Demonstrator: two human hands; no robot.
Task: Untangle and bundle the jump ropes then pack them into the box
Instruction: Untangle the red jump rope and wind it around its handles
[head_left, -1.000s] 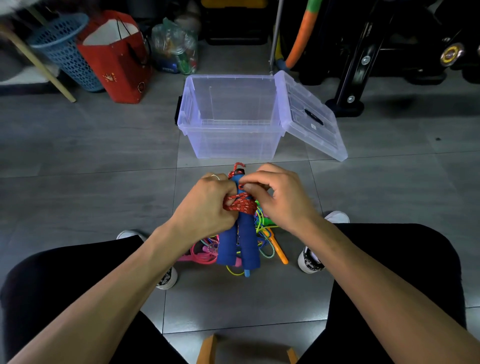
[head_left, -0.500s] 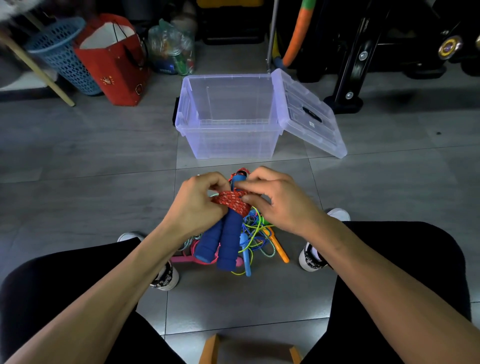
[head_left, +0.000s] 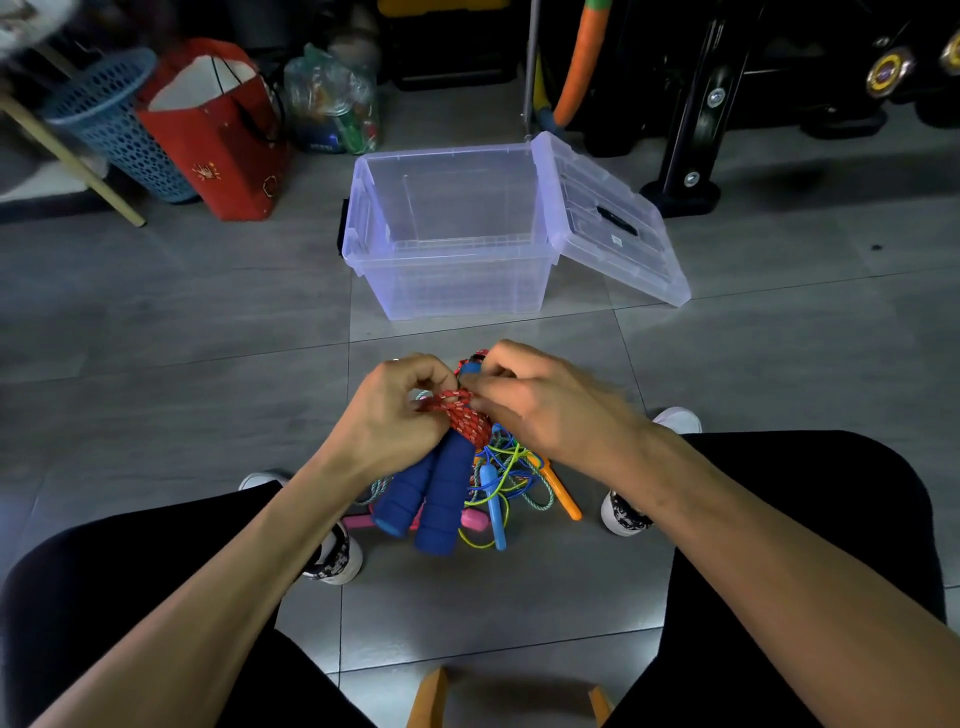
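Observation:
I hold a jump rope with two blue foam handles (head_left: 437, 493) and a red braided cord (head_left: 467, 418) wound round their tops. My left hand (head_left: 397, 415) grips the handles and the red winding. My right hand (head_left: 545, 402) pinches the red cord at the top of the bundle. Under them on the floor lies a tangle of other jump ropes (head_left: 511, 480): green, blue and teal cords with orange, light blue and pink handles. The clear plastic box (head_left: 457, 280) stands open just beyond my hands, and nothing shows inside it.
The box lid (head_left: 618, 223) leans off its right side. A red paper bag (head_left: 218, 135), a blue mesh basket (head_left: 111, 124) and a plastic bag of items stand at the back left. Black equipment stands at the back right. My shoes and knees flank the tangle.
The bundle has tilted, with the blue handles swinging down and to the left. Both hands stay on the red cord, working it around the handle tops.

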